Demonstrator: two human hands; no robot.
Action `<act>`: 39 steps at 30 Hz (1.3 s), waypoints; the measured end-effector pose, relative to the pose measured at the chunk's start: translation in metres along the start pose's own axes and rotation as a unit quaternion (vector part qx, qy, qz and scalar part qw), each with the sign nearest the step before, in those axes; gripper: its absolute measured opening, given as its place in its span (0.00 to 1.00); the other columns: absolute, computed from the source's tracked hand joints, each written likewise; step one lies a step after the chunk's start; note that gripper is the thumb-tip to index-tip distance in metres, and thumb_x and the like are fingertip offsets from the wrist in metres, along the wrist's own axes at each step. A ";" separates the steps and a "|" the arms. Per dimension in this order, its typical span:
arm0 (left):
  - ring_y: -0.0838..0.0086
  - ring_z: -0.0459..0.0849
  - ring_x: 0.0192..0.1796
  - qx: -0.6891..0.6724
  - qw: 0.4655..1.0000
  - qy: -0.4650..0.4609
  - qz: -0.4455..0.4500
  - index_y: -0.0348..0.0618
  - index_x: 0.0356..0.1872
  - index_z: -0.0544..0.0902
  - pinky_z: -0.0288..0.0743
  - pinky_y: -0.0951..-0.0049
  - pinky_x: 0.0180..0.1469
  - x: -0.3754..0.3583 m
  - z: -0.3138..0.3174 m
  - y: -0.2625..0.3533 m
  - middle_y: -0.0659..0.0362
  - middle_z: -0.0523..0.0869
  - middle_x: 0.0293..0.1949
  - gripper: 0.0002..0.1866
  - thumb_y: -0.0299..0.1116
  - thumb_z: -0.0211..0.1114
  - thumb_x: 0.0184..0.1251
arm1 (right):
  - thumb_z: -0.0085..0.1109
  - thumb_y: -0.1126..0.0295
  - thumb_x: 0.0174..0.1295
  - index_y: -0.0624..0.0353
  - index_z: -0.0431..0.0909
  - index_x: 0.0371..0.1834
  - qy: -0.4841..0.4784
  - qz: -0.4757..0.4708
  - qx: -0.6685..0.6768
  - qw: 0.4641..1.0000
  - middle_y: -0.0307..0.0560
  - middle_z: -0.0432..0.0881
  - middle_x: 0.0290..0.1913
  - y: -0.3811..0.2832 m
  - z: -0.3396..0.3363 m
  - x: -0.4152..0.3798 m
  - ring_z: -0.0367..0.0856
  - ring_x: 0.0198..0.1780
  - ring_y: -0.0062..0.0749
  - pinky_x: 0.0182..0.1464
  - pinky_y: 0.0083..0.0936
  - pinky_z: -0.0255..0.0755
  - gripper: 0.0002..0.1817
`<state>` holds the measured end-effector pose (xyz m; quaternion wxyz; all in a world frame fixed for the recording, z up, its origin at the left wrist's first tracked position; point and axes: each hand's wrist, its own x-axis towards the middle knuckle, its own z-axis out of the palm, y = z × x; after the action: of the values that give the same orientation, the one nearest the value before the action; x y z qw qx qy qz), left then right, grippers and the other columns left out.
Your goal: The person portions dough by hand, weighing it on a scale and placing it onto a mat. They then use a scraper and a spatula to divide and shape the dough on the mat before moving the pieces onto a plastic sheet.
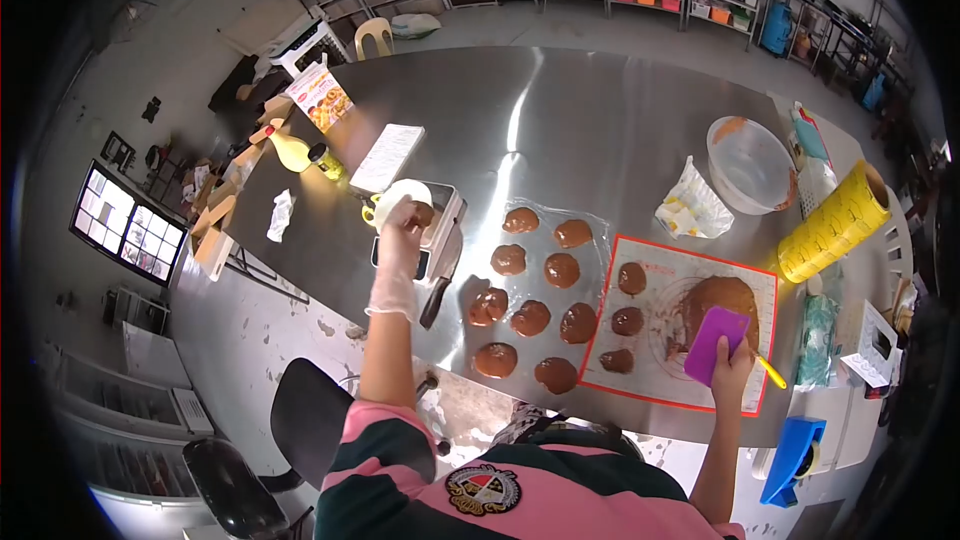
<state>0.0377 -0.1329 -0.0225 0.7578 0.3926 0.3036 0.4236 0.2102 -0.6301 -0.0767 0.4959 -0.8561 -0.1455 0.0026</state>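
My left hand (397,240), in a thin clear glove, reaches out to a small kitchen scale (443,215) and pinches a brown dough piece (424,212) over its platform. Over at the right, my right hand (735,365) grips a purple scraper (716,338) pressed against a large mound of brown dough (722,298). The mound lies on a red-edged silicone mat (660,390). Three small dough portions (628,321) sit along the mat's left side. Several more rounded portions (530,318) lie in rows on a clear sheet between my hands.
A black-handled knife (437,295) lies beside the scale. Behind the mat are a crumpled wrapper (692,208), a dough-smeared plastic bowl (750,165) and a yellow roll (835,225). A blue tape dispenser (795,445) sits near the front edge. A black chair (305,420) stands at my left.
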 end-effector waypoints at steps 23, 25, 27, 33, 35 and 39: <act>0.68 0.70 0.58 0.358 0.907 -0.216 -0.047 0.40 0.60 0.67 0.58 0.69 0.61 0.098 -0.079 0.095 0.54 0.73 0.56 0.28 0.45 0.51 0.63 | 0.46 0.67 0.65 0.68 0.69 0.50 0.129 0.068 -0.067 0.987 0.54 0.79 0.39 -0.108 0.085 -0.070 0.78 0.40 0.35 0.44 0.28 0.69 0.16; 0.67 0.69 0.59 0.407 0.885 -0.220 -0.055 0.38 0.60 0.67 0.57 0.69 0.62 0.106 -0.082 0.091 0.53 0.72 0.57 0.27 0.44 0.53 0.63 | 0.46 0.67 0.65 0.67 0.68 0.50 0.142 0.055 -0.080 0.985 0.54 0.79 0.39 -0.107 0.086 -0.071 0.78 0.39 0.34 0.44 0.28 0.69 0.16; 0.67 0.70 0.58 0.429 0.871 -0.236 -0.033 0.38 0.60 0.67 0.59 0.70 0.61 0.108 -0.083 0.079 0.52 0.73 0.56 0.27 0.43 0.54 0.62 | 0.46 0.67 0.65 0.67 0.68 0.50 0.145 0.061 -0.084 0.984 0.53 0.80 0.39 -0.112 0.087 -0.072 0.78 0.39 0.34 0.44 0.27 0.69 0.16; 0.61 0.72 0.57 0.736 0.617 -0.273 0.057 0.40 0.55 0.72 0.63 0.68 0.59 0.119 -0.075 0.046 0.47 0.75 0.53 0.30 0.49 0.59 0.54 | 0.46 0.67 0.65 0.67 0.69 0.50 0.153 0.085 -0.077 0.981 0.53 0.80 0.38 -0.111 0.090 -0.075 0.79 0.39 0.33 0.43 0.27 0.70 0.16; 0.61 0.78 0.51 0.834 0.471 -0.276 0.082 0.41 0.42 0.81 0.66 0.65 0.57 0.113 -0.059 0.036 0.48 0.80 0.45 0.24 0.47 0.61 0.48 | 0.47 0.67 0.65 0.66 0.69 0.50 0.159 0.086 -0.078 0.980 0.53 0.80 0.37 -0.111 0.090 -0.076 0.79 0.39 0.33 0.43 0.27 0.70 0.16; 0.59 0.81 0.44 0.870 0.391 -0.267 0.138 0.43 0.35 0.82 0.70 0.63 0.49 0.128 -0.072 0.002 0.50 0.83 0.36 0.15 0.41 0.59 0.49 | 0.47 0.66 0.64 0.66 0.70 0.48 0.168 0.078 -0.081 0.979 0.54 0.80 0.36 -0.107 0.086 -0.080 0.80 0.38 0.35 0.42 0.28 0.70 0.15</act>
<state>0.0378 0.0047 -0.0738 -0.0231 0.9678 0.2306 -0.0985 0.0944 -0.5268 -0.0406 0.4409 -0.8902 0.0072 -0.1142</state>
